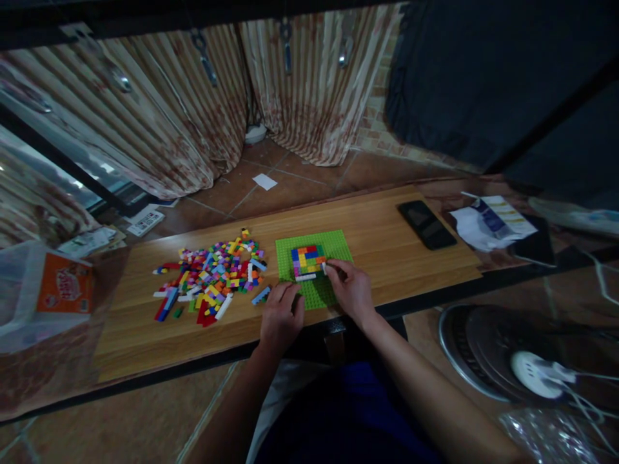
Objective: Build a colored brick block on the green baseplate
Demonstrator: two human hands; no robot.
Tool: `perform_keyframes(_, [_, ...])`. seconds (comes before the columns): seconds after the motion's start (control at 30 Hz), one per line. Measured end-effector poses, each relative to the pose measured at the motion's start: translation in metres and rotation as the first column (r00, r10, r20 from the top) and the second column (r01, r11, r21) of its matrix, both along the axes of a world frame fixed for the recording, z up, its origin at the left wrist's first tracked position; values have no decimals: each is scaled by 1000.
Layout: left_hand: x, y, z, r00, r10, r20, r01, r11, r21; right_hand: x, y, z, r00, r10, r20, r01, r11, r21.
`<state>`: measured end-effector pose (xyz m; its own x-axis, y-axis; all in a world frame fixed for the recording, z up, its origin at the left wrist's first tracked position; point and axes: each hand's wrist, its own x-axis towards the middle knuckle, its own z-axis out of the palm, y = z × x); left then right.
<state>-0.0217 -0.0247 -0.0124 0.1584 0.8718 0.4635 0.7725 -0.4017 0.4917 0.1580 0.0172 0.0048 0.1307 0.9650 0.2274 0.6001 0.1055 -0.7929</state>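
A green studded baseplate (338,241) lies on the wooden board, bearing a small multicoloured block of toy bricks (304,258) in blue, purple, red, orange, yellow and green. A long white brick (305,277) runs along the near side of this block. My right hand (352,290) is closed in a pinch on a small white brick (324,267) at the block's right side. By the plate's near left corner rests my left hand (282,314), fingers loosely bent and thumb apart, with nothing visible in it.
Left of the plate spreads a pile of loose bricks (217,270); a blue brick (261,296) lies beside my left hand. A black phone (426,224) sits on the board (382,225) at the right, with papers (493,222) beyond. A clear plastic tub (24,290) stands far left.
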Motion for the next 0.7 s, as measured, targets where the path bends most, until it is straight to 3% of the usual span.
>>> perform_keyframes(0.3, [0, 0, 0, 1000, 2, 13, -2, 1000, -1, -5, 10, 14, 983, -29, 181, 66, 977, -202])
perform_keyframes(0.7, [0, 0, -1, 1000, -1, 17, 0, 1000, 22, -5, 17, 20, 975, -39, 220, 95, 963, -253])
